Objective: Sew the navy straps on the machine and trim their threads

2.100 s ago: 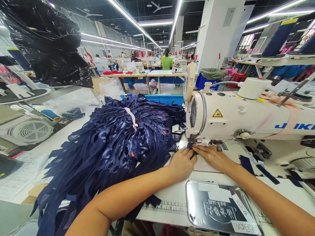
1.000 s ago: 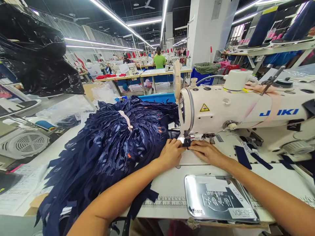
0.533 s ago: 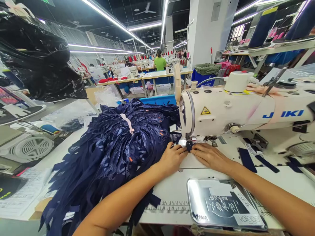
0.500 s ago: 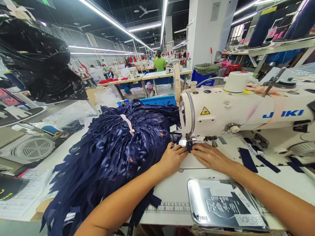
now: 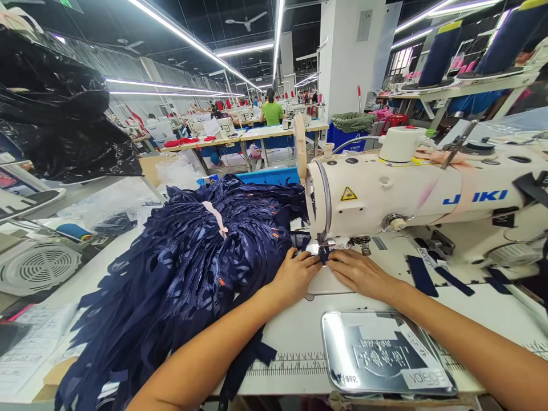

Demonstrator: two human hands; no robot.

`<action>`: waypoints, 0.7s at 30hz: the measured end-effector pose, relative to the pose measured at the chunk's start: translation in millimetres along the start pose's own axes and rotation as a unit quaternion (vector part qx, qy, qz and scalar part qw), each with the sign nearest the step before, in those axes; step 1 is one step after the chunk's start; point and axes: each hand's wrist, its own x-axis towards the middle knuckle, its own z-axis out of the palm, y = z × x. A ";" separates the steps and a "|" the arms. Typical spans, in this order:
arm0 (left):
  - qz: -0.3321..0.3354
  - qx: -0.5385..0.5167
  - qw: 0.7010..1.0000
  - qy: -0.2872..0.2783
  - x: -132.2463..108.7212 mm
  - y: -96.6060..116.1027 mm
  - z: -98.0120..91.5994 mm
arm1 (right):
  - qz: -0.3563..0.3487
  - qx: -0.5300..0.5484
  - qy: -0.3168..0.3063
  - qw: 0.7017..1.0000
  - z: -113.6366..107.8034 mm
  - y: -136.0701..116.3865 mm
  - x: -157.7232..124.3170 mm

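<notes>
Nearest is a white worktable [image 5: 295,337] with a printed ruler scale [image 5: 299,363] along its front edge, and on it lies one shiny metal tin [image 5: 387,357] bearing paper labels; whether anything is inside cannot be told. Just beyond, two bare hands rest close together on one small piece of navy fabric [image 5: 324,256] at the needle area of the sewing machine [image 5: 363,197]. The left hand [image 5: 297,277] has its fingers bent down near the piece, the right hand [image 5: 359,275] has its fingers stretched toward it; whether either pinches the fabric cannot be told. Left of them spreads one big heap of navy strips [image 5: 192,268], gathered by a single pale pink tie [image 5: 215,217]. To the right, at least three navy offcuts [image 5: 422,277] lie flat beside the machine. A large black plastic bag [image 5: 55,108] is up at the left, its contents hidden, and a blue trough [image 5: 272,176] shows behind the heap. Two navy thread cones [image 5: 439,54] stand at upper right. Farther off are tables with red cloth [image 5: 182,141], one blue bin [image 5: 346,140] lined with a green bag [image 5: 353,122], a person in green [image 5: 272,114], a pale column [image 5: 342,63], and long ceiling lights [image 5: 188,40] running into the distance.
</notes>
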 end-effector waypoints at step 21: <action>-0.006 -0.018 0.996 0.081 19.8 -21.5 9.3 | 0.270 0.161 -0.030 0.949 29.6 26.5 27.4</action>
